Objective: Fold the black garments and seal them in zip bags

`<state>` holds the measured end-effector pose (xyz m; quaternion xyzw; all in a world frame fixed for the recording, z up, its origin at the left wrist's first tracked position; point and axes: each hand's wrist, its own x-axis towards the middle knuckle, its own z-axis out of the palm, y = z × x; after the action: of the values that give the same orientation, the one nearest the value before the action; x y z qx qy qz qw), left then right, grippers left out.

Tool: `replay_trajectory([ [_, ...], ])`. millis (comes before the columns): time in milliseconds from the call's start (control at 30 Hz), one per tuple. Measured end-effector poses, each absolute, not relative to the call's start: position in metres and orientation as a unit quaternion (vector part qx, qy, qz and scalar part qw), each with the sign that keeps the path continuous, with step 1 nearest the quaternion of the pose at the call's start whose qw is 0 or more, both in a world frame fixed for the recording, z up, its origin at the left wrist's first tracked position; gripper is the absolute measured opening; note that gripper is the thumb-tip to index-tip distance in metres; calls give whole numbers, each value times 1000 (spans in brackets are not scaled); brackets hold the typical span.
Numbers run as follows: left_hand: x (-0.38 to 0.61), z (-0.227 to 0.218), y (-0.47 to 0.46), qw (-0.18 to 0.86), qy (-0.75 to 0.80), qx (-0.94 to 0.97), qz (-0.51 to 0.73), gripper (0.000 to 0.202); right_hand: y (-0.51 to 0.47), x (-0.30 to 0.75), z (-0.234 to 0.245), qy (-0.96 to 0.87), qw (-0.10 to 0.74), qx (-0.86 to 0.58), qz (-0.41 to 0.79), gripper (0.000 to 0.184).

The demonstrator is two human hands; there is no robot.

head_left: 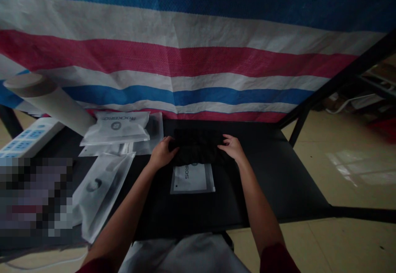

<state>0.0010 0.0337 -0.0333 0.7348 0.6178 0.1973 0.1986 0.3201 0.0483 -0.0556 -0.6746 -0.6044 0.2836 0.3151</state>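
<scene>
Left hand point(161, 154) open, fingers draped over left edge of folded black cloth point(198, 147); right hand point(232, 148) open, resting on opposite edge. Cloth on black table point(272, 174), overlapping top of ROCKBROS plastic pouch point(192, 178). Further white pouches point(99, 192) left of hands.

- black table point(272, 174)
- black cloth point(198, 149) at 12 o'clock
- small white packet point(192, 179) touching the cloth's 6 o'clock edge
- white plastic bags point(116, 128) at 10 o'clock, another point(99, 194) at 8 o'clock
- power strip point(31, 136) at 10 o'clock

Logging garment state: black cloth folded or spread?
Folded, it seems: the black fabric bundle sits compact between left hand and right hand.
</scene>
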Motion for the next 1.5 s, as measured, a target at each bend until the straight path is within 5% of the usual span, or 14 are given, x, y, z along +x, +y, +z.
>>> replay_trajectory([
  [167, -1, -36, 34, 339, 512, 700, 365, 14, 38, 327, -51, -565, 358, -583, 462, 25],
  [367, -4, -33, 35, 431, 417, 694, 398, 5, 35, 335, -42, -650, 357, -522, 421, 10],
  [633, -5, -29, 32, 377, 440, 745, 329, 23, 27, 334, -32, -735, 262, -519, 349, 38],
  [867, -7, -34, 32, 234, 484, 800, 268, 31, 18, 332, -22, -753, 175, -563, 291, 40],
  [1000, -11, -32, 33, 254, 468, 798, 282, 34, 17, 333, -20, -760, 144, -569, 280, 40],
  [1133, -11, -23, 29, 241, 490, 783, 297, 33, 13, 336, -15, -768, 95, -534, 340, 41],
  [1300, 6, -19, 14, 157, 556, 785, 224, 33, -2, 331, 3, -714, -28, -416, 562, 22],
  [1367, 13, -20, 10, 141, 553, 791, 219, 32, -7, 328, 10, -669, -57, -395, 627, 29],
  [1500, 20, -21, 11, 214, 457, 825, 256, 29, -5, 325, 9, -660, 31, -423, 620, 39],
])
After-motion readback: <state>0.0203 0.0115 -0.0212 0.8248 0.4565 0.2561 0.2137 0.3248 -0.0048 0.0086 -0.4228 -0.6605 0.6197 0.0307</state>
